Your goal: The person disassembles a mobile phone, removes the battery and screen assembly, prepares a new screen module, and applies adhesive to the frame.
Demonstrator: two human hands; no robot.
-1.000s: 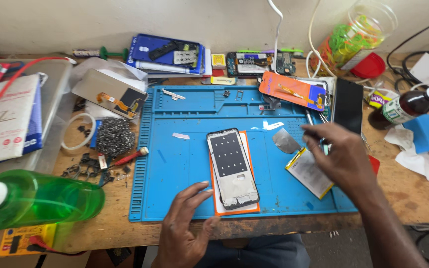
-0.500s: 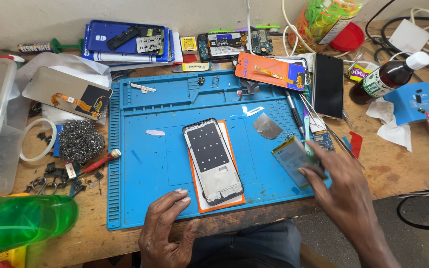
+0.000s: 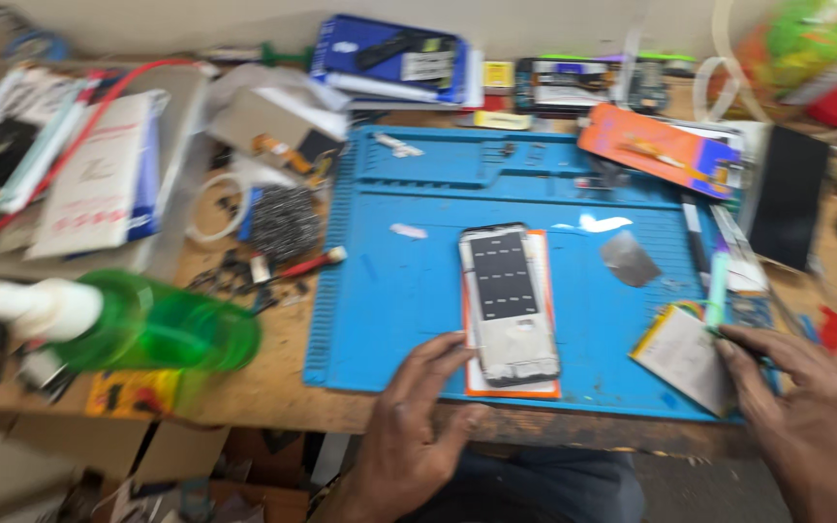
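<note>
Phone (image 3: 506, 305) is opened up, back cover off, lying face-down on an orange-edged backing pad (image 3: 515, 387) in the middle of the blue work mat (image 3: 389, 300). Exposed interior: dark upper block, pale lower section, frame intact. Nothing looks refitted on it yet, so I'd judge this mid-teardown, with reassembly and closing still to do.

Left hand (image 3: 418, 426) rests at the mat's near edge, fingers spread and flat, fingertips touching the phone's lower left corner and the pad. It steadies rather than grasps.

Right hand (image 3: 806, 416) is at the mat's right near corner, fingers curled onto a flat silvery rectangular part (image 3: 685, 358), possibly the battery; motion blur makes it hard to be sure. A thin pale green tool (image 3: 717, 286) runs up from the fingers; can't tell if it is pinched or just lying there.

A grey film piece (image 3: 629, 259) lies on the mat right of the phone, apart from it.

Off the mat: green spray bottle (image 3: 128, 324) on its side at left, steel-wool wad (image 3: 283, 223), orange package (image 3: 656, 150) at the far right.
</note>
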